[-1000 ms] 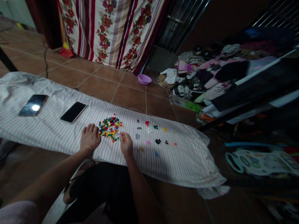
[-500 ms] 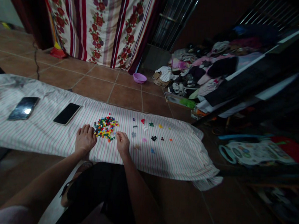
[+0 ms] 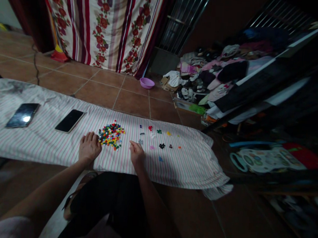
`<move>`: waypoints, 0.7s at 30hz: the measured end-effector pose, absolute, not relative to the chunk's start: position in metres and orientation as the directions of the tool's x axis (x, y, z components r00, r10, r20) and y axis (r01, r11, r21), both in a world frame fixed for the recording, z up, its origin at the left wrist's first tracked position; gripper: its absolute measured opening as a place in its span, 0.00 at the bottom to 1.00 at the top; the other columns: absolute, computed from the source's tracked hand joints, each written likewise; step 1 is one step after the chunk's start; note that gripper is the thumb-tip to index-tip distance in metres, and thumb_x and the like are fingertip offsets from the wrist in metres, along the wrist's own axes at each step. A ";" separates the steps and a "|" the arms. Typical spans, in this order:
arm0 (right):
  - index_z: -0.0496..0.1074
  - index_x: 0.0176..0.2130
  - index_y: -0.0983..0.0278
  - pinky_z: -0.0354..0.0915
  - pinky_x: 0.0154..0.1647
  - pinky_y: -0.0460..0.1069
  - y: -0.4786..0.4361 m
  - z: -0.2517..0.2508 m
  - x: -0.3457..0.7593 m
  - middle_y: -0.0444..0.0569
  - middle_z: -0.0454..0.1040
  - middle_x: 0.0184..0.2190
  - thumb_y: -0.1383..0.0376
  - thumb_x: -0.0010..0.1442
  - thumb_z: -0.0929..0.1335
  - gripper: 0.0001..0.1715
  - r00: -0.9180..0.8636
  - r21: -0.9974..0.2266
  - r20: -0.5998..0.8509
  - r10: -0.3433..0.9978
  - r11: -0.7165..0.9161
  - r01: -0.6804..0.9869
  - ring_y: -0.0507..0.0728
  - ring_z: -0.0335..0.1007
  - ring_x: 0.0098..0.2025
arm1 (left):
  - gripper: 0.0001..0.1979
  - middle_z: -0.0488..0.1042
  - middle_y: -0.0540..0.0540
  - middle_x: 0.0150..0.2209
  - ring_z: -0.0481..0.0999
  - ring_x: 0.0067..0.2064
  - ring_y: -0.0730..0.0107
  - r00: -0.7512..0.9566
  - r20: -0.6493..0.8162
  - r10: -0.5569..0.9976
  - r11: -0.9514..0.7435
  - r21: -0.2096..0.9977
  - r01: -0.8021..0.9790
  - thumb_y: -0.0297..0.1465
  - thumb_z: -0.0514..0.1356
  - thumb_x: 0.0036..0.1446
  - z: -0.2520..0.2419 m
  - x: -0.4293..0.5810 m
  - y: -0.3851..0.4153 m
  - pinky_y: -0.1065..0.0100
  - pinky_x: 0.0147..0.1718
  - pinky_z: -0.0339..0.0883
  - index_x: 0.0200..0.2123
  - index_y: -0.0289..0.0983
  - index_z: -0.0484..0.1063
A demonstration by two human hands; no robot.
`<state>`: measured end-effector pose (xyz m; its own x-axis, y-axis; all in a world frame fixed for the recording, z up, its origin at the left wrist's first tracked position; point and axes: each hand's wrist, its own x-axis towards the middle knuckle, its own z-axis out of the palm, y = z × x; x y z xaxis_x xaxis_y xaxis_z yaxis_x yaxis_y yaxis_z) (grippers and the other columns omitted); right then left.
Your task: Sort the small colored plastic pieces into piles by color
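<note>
A wide view is taken from head height, directed forward and down over the dark-clothed lap (image 3: 104, 201) at the bottom edge. The long white cloth with thin coloured stripes (image 3: 182, 173) is seen from above at close range, the heap of small multicoloured pieces (image 3: 111, 135) being framed left of centre. The cream fabric curtain with red flowers and maroon stripes (image 3: 114, 31) is caught farther off, at the top.

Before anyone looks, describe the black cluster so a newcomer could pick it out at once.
Find the long striped cloth, then the right hand, right of the multicoloured pile. Further right, the black cluster lies between a pink group and a smaller brown group. Its all-black pieces set it apart from both.
</note>
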<state>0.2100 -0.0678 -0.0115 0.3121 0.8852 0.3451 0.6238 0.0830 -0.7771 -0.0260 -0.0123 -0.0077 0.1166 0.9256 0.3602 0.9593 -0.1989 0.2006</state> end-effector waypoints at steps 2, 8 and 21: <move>0.76 0.46 0.60 0.70 0.45 0.51 -0.073 -0.005 0.221 0.50 0.79 0.41 0.63 0.63 0.62 0.16 0.370 -0.782 0.330 0.869 0.032 0.622 0.57 0.76 0.42 | 0.17 0.71 0.31 0.57 0.65 0.62 0.47 0.117 0.358 0.927 -0.201 0.208 0.957 0.31 0.49 0.60 -0.007 -0.026 -0.012 0.49 0.60 0.55 0.47 0.31 0.71; 0.76 0.38 0.63 0.69 0.43 0.51 -0.093 0.001 0.260 0.52 0.79 0.37 0.61 0.61 0.62 0.15 0.430 -0.710 0.342 0.835 -0.070 0.701 0.58 0.74 0.39 | 0.17 0.71 0.31 0.57 0.66 0.62 0.48 0.122 0.357 0.926 -0.205 0.204 0.957 0.31 0.48 0.60 -0.006 -0.026 -0.012 0.49 0.60 0.56 0.47 0.32 0.71; 0.77 0.38 0.64 0.66 0.44 0.51 -0.104 -0.024 0.277 0.53 0.79 0.37 0.62 0.61 0.60 0.17 0.425 -0.597 0.293 0.856 -0.183 0.781 0.59 0.73 0.40 | 0.17 0.70 0.31 0.57 0.65 0.62 0.47 0.117 0.346 0.931 -0.208 0.240 0.948 0.31 0.49 0.60 -0.004 -0.026 -0.013 0.48 0.61 0.54 0.47 0.32 0.71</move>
<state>0.2773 -0.1043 -0.0244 0.4249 0.8565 0.2932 0.7809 -0.1829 -0.5973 -0.0264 -0.0130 -0.0043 0.1167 0.9310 0.3458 0.9481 -0.2081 0.2403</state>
